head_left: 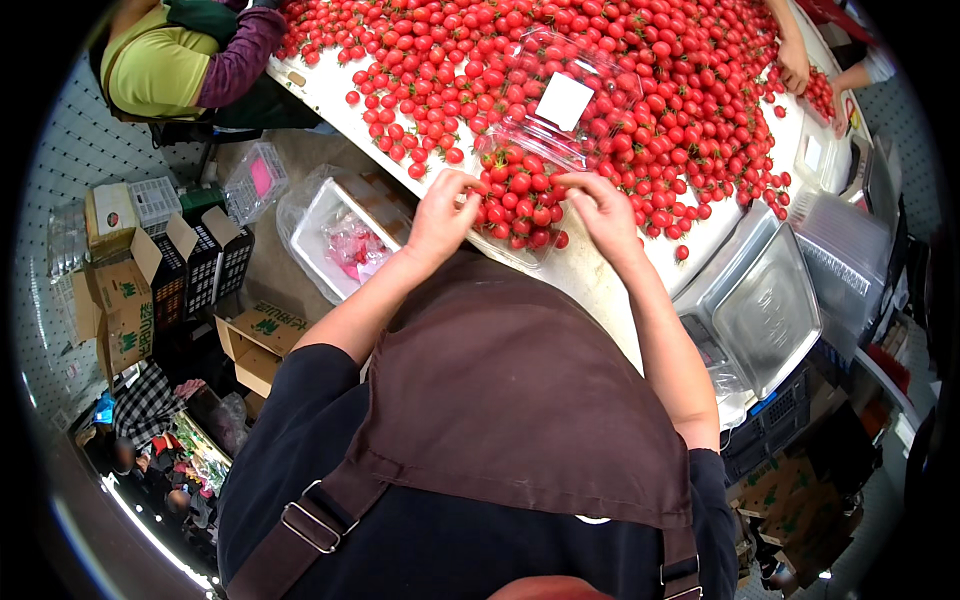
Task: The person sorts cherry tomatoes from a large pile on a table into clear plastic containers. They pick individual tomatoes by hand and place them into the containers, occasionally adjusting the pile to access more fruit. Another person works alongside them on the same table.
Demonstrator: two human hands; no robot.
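Observation:
A clear plastic clamshell box (pixel 541 257) full of small red cherry tomatoes (pixel 519 196) rests at the near edge of the table. Its lid (pixel 532 132) is folded back on the far side, over loose tomatoes, and carries a white label (pixel 563 101). My left hand (pixel 446 214) is at the box's left rim, thumb and fingers closed on the edge. At the opposite rim, my right hand (pixel 604 211) holds on with bent fingers beside the tomatoes. Their fingertips are partly hidden against the box.
Loose cherry tomatoes (pixel 690 110) are heaped across the white table (pixel 600 280). Stacked clear boxes (pixel 845 255) stand right, near a plastic tub (pixel 765 310). Another person's sleeve (pixel 240 60) is at far left; other people's hands (pixel 795 65) at far right. A white foam box (pixel 335 235) sits below left.

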